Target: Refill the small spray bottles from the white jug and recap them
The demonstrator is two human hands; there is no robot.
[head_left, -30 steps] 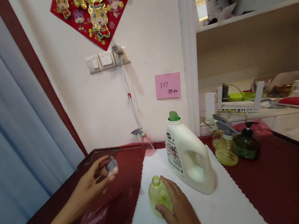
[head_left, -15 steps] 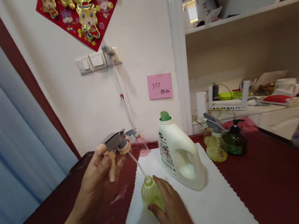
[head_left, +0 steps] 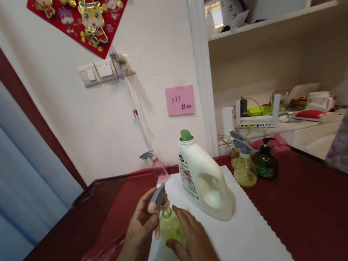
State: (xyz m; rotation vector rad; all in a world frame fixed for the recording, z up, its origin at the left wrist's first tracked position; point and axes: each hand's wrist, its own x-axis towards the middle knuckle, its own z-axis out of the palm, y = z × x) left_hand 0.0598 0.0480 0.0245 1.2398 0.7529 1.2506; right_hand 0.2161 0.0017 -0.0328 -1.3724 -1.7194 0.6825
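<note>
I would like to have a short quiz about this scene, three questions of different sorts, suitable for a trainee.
1. Which hand holds the grey-and-peach plastic trigger spray head?
2. True or false: the large, pale plastic jug with a handle stands on the white sheet with a zigzag edge.
3. Complete: The right hand grips a rounded, translucent, yellow-green plastic ____.

Key: 1. the left hand; 2. true; 3. bottle.
</note>
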